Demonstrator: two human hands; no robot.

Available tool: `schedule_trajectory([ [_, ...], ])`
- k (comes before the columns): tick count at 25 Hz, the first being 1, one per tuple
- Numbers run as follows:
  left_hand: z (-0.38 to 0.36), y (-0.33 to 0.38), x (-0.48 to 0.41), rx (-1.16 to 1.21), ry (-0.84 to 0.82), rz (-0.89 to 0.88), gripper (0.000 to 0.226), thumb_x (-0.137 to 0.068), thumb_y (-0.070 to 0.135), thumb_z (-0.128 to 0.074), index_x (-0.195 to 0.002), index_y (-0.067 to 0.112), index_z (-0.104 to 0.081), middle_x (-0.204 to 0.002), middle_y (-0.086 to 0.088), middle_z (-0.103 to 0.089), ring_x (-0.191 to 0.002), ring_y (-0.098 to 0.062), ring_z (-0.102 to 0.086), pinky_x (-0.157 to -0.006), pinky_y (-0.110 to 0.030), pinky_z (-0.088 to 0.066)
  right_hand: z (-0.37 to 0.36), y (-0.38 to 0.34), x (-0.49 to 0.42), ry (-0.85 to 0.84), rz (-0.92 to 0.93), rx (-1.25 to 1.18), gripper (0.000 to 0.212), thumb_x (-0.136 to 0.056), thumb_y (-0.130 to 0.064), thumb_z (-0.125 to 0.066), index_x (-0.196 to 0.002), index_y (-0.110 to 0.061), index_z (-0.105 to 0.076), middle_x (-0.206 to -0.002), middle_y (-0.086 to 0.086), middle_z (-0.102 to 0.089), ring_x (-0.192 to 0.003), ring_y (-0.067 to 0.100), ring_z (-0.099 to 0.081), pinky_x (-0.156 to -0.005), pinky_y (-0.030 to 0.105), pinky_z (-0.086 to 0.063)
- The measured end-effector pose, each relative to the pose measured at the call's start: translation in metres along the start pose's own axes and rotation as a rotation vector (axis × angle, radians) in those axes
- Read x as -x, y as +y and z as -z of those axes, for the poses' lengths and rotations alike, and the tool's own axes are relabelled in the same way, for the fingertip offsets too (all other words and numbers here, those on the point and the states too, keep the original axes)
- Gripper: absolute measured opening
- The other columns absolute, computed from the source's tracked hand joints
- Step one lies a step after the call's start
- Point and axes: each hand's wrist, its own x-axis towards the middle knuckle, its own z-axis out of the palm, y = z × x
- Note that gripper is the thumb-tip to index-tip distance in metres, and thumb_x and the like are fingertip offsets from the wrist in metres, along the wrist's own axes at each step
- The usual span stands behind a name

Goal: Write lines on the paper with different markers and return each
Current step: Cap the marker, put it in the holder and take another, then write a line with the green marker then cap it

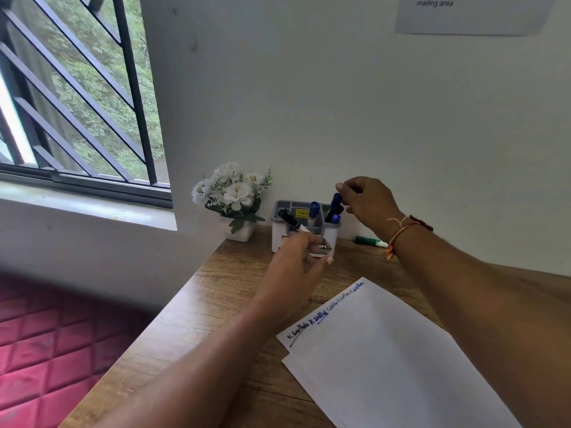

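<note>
A white sheet of paper (386, 350) lies on the wooden desk (234, 291), with one line of black and blue handwriting along its top edge. At the back against the wall stands a grey-rimmed marker holder (278, 234). My left hand (296, 264) is in front of it and grips a black-capped marker (289, 219) that points up and left. My right hand (367, 202) hovers over the holder's right compartment, fingers pinched on the top of a tilted blue marker (336, 201). Two more blue markers (314, 210) stand inside the holder.
A green marker (369, 241) lies on the desk right of the holder, by the wall. A white pot of artificial flowers (234, 205) stands left of the holder. A second sheet (296, 370) peeks from under the paper. Left of the desk edge is a red quilted mattress (46, 350).
</note>
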Motion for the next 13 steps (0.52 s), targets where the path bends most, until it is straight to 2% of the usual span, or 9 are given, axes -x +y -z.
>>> schedule_trajectory([
  [2, 0.0, 0.001, 0.0, 0.003, -0.002, 0.0, 0.032, -0.095, 0.031, -0.065, -0.125, 0.026, -0.056, -0.115, 0.007, -0.06, -0.095, -0.004, -0.061, -0.084, -0.024, -0.056, 0.001, 0.001, -0.001, 0.005, 0.005, -0.017, 0.037, -0.1, -0.036, -0.061, -0.119, -0.006, -0.07, -0.106, 0.014, -0.075, -0.096, 0.03, -0.073, -0.094, 0.051, -0.058],
  [6, -0.001, 0.001, 0.001, -0.009, -0.015, -0.009, 0.036, -0.094, 0.032, -0.066, -0.128, 0.025, -0.056, -0.112, 0.011, -0.06, -0.093, -0.002, -0.061, -0.085, -0.025, -0.057, 0.01, 0.013, 0.004, 0.004, -0.04, -0.063, 0.033, -0.103, -0.034, -0.057, -0.113, -0.005, -0.071, -0.102, 0.011, -0.073, -0.097, 0.03, -0.073, -0.093, 0.05, -0.059],
  [9, -0.001, 0.001, 0.001, 0.003, -0.025, -0.009, 0.035, -0.094, 0.031, -0.066, -0.128, 0.025, -0.056, -0.11, 0.013, -0.058, -0.093, 0.0, -0.06, -0.082, -0.021, -0.055, 0.022, 0.039, 0.012, -0.001, -0.049, 0.175, 0.035, -0.105, -0.03, -0.052, -0.113, -0.004, -0.072, -0.108, 0.016, -0.075, -0.103, 0.033, -0.069, -0.099, 0.046, -0.053],
  [11, -0.001, 0.002, 0.001, 0.014, -0.031, 0.001, 0.033, -0.094, 0.031, -0.066, -0.126, 0.027, -0.057, -0.109, 0.015, -0.057, -0.093, -0.001, -0.06, -0.08, -0.021, -0.054, 0.027, 0.061, 0.021, -0.107, -0.051, 0.393, 0.031, -0.105, -0.024, -0.052, -0.121, -0.006, -0.071, -0.123, 0.017, -0.071, -0.114, 0.033, -0.064, -0.101, 0.037, -0.048],
  [13, -0.002, 0.001, 0.001, 0.015, -0.045, 0.005, 0.031, -0.094, 0.031, -0.066, -0.124, 0.028, -0.057, -0.107, 0.016, -0.057, -0.093, -0.001, -0.06, -0.079, -0.019, -0.053, 0.027, 0.082, 0.03, -0.235, -0.082, 0.556, 0.032, -0.103, -0.022, -0.054, -0.129, -0.01, -0.068, -0.132, 0.015, -0.067, -0.122, 0.033, -0.06, -0.103, 0.036, -0.044],
])
